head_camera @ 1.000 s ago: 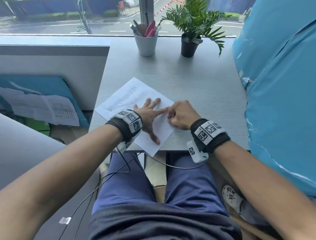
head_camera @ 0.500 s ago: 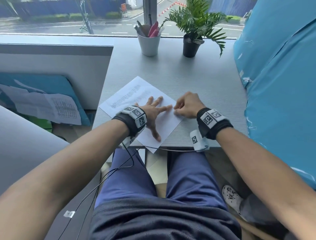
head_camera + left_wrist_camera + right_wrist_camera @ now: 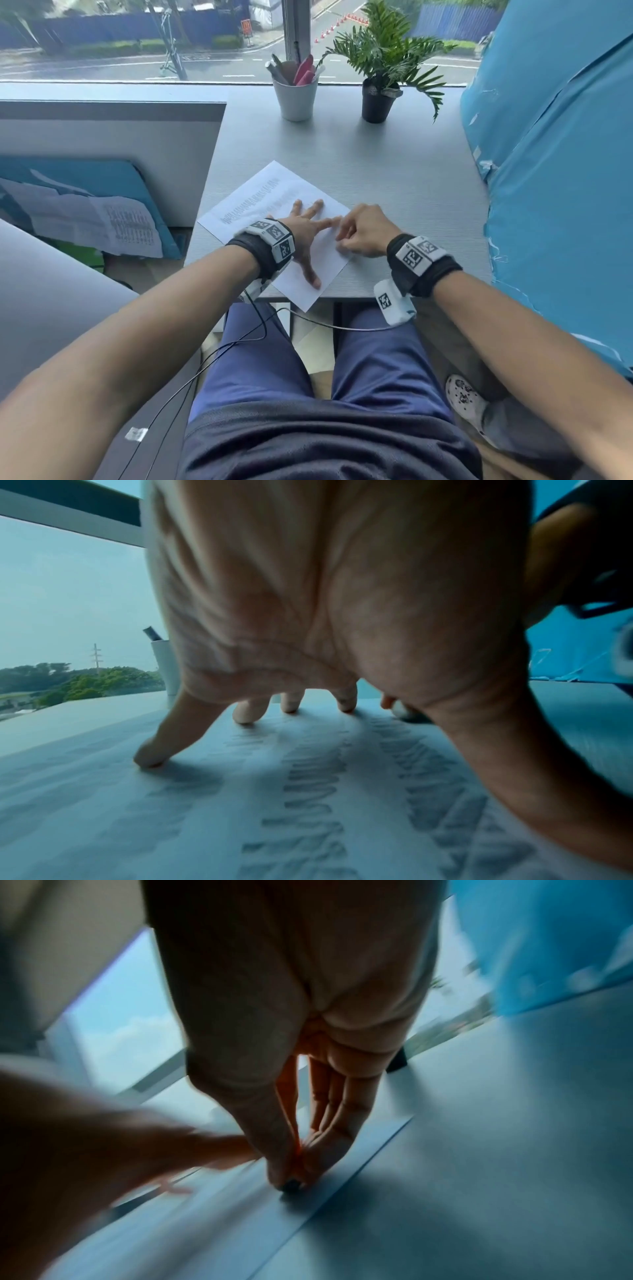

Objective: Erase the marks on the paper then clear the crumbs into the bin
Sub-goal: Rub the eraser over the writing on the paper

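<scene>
A white paper (image 3: 274,192) with rows of grey pencil marks (image 3: 250,205) lies askew on the grey desk (image 3: 394,171). My left hand (image 3: 313,236) lies flat on the paper, fingers spread, pressing it down; the left wrist view shows the fingertips (image 3: 150,758) on the sheet among the marks (image 3: 315,777). Just to its right, my right hand (image 3: 342,240) pinches a small eraser (image 3: 290,1185) with a dark tip. The eraser touches the paper (image 3: 240,1218) close to its right edge, near my left index finger. The right wrist view is blurred by motion.
A white cup of pens (image 3: 296,96) and a potted plant (image 3: 378,99) stand at the desk's far edge by the window. A large blue-covered object (image 3: 555,171) borders the desk on the right. The paper's near corner overhangs the front edge. No bin is in view.
My right hand slid out to the paper's right edge and came back toward my left index finger. The left hand stayed pressed on the paper.
</scene>
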`<state>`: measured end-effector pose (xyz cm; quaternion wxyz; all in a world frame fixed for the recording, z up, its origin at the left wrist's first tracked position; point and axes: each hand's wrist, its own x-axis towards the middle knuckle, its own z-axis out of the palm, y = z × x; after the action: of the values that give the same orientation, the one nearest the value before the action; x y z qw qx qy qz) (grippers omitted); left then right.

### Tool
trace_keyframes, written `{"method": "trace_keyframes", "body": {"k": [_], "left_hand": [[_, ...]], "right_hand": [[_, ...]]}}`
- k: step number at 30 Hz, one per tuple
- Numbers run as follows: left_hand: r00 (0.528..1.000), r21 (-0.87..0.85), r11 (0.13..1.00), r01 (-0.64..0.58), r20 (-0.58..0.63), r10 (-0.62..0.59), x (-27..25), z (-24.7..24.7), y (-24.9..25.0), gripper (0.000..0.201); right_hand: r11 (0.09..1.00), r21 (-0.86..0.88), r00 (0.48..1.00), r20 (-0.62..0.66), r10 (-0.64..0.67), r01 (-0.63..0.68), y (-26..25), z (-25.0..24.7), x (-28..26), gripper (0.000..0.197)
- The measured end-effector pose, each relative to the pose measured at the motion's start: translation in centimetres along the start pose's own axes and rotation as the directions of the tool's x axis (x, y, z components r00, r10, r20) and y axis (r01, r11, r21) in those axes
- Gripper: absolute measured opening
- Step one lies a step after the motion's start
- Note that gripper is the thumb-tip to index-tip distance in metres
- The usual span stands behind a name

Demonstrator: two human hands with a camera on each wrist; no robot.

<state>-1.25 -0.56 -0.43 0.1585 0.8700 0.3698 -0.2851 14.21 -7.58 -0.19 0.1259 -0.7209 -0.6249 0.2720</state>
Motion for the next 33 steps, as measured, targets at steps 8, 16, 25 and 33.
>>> {"method": "trace_keyframes", "body": {"k": [8, 16, 25, 33], "left_hand": [[0.999, 0.039, 0.999, 0.023, 0.025, -0.024, 0.1, -0.5, 0.6, 0.149], [1.0, 0.028, 0.999, 0.018, 0.018, -0.019, 0.4, -0.2, 0.2, 0.153], [0.999, 0.016, 1.0, 0.013, 0.032, -0.014, 0.8, 0.0, -0.2, 0.154], [0.999, -0.001, 1.0, 0.007, 0.041, -0.007, 0.8, 0.0, -0.2, 0.153]], "right_hand": [[1.0, -0.004, 1.0, 0.018, -0.012, 0.012, 0.0, -0.1, 0.0, 0.009], [0.998, 0.02, 0.997, 0.054, -0.064, 0.063, -0.5, 1.0, -0.7, 0.007], [0.994, -0.011, 0.991, 0.08, -0.109, 0.11, -1.3, 1.0, -0.5, 0.01], [0.998, -0.008, 0.998, -0.006, -0.064, 0.064, -0.5, 0.3, 0.3, 0.01]]}}
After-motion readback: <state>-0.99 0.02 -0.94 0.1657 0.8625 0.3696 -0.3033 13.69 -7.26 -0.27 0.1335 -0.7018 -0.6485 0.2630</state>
